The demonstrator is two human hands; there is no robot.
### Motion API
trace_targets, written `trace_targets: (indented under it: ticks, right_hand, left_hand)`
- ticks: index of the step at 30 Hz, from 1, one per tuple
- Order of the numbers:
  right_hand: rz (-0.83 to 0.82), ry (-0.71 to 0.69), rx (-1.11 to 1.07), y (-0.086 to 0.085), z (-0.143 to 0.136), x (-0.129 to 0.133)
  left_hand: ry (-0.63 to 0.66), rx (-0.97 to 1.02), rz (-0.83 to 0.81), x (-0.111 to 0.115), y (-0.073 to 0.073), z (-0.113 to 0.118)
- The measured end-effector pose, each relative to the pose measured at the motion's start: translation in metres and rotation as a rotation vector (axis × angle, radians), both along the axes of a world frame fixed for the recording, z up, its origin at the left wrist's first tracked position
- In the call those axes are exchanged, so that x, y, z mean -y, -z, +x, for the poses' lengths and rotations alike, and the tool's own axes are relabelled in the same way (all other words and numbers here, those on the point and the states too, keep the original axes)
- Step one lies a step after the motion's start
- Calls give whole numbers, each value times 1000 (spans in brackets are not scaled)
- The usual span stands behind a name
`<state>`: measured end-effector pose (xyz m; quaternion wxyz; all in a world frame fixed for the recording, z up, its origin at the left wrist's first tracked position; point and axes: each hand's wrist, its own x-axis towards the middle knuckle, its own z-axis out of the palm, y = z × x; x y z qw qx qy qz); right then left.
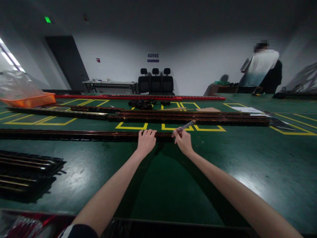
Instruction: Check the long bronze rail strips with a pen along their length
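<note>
A long black rail with copper-coloured strips lies across the green table, its right end between my hands. My left hand rests on it near that end, fingers curled over the far edge. In a pen-like grip, my right hand holds a slim tool with a translucent handle. Its back end points up and right; its lower end is at the rail's right end, where my fingers hide the tip. Behind my hands lies a bundle of similar dark rails.
More rail pieces are stacked at the near left. An orange tray with plastic bags stands at far left. Black parts, thin sticks and paper lie farther back. A person stands at the back right.
</note>
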<state>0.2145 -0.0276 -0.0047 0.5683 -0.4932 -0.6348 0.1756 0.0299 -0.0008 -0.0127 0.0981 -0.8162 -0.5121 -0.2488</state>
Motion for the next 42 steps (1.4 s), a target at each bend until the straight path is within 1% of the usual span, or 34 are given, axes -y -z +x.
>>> trace_targets:
  ticks: [13, 20, 26, 33, 37, 42]
  right_hand:
    - [33, -32, 87, 0, 1, 0]
    - [-2, 5, -10, -2, -1, 1]
    - [-22, 57, -117, -3, 1, 1]
    - [-22, 103, -105, -2, 2, 1]
    - [-21, 127, -110, -1, 3, 0]
    - [-10, 116, -98, -1, 3, 0]
  left_hand:
    - [-7, 0, -21, 1, -2, 1]
    - [-18, -14, -3, 2, -3, 2]
    - [-5, -11, 6, 0, -1, 0]
    - [2, 4, -13, -1, 0, 0]
    - [9, 7, -33, 0, -2, 0]
    - [-1, 0, -61, 2, -5, 0]
